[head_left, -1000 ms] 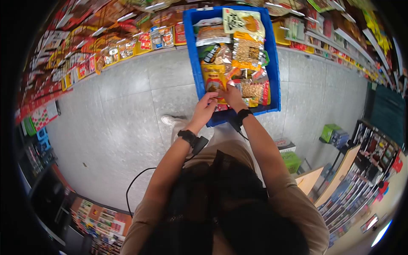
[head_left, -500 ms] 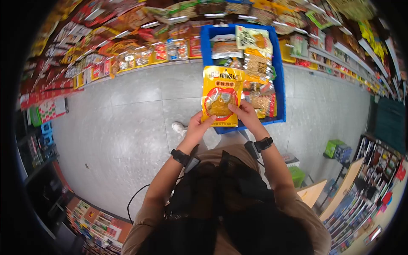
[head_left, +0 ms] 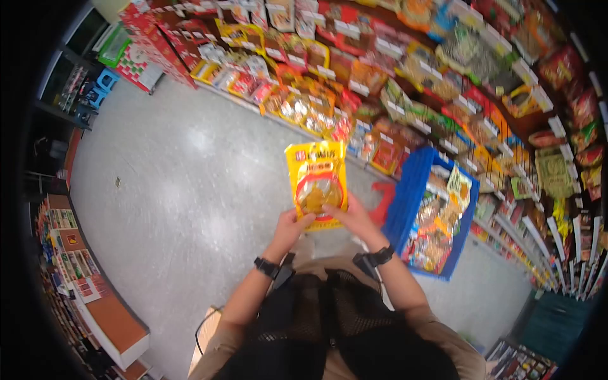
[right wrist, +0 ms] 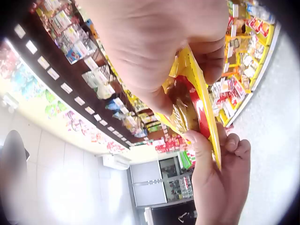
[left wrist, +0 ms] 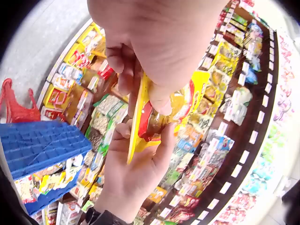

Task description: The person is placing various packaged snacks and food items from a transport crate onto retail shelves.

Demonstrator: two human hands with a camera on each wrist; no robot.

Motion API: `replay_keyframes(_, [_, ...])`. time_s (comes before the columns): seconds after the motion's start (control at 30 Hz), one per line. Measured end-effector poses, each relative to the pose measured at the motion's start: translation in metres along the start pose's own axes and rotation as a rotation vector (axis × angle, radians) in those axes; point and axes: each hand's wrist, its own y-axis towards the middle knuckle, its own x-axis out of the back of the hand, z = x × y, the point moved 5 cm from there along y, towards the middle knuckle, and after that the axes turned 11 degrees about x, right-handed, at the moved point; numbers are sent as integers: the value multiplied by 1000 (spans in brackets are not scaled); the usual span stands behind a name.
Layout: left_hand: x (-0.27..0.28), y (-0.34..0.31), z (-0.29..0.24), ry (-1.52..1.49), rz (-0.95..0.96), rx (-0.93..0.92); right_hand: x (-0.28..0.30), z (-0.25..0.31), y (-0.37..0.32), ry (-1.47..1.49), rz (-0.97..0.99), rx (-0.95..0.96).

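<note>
Both hands hold a yellow snack packet (head_left: 316,166) upright in front of the body, its printed front and clear window facing up at me. The left hand (head_left: 288,231) pinches its lower left corner, thumb on the front. On the lower right, the right hand (head_left: 358,221) grips it the same way. In the left wrist view the packet (left wrist: 140,117) appears edge-on, with fingers behind it and thumbs on its front. The right wrist view shows the packet (right wrist: 201,112) bent slightly between the two hands.
A blue crate (head_left: 399,218) filled with snack packets stands on the floor to the right. Beside it is a red object (head_left: 382,199), partly blurred. Shelves of packaged snacks (head_left: 304,107) curve across the front and right. Grey floor (head_left: 190,183) stretches to the left.
The yellow packet has been lifted out of the blue crate and is held in both hands. The view has turned left, so the crate now appears farther right.
</note>
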Motion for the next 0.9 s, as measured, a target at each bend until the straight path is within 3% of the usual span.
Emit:
replay_keyframes(0.2, [98,-18,-32,-85,-156,-218,-97,11,61,-66,169,112])
replay_keyframes(0.37, [132,-1,-67,-90,-166,-268,-119,48,106,-92,258,106])
replay_keyframes(0.5, [149,43,-101,17,-96,-299,-99,50,152,-76,209,96])
replay_keyframes(0.63, [155,92,-146,265,-18,-220,-54,54,212,-347,194,124])
replay_keyframes(0.7, [152,114,-182,324,35,-138,-37,76,245,-409,163,186])
replay_keyframes(0.8, [150,142,-250,552,-35,-138,-8,78,302,-601,178,65])
replay_keyframes(0.9, [150,176,-300,566,-72,-187,-4,118,356,-342,138,202])
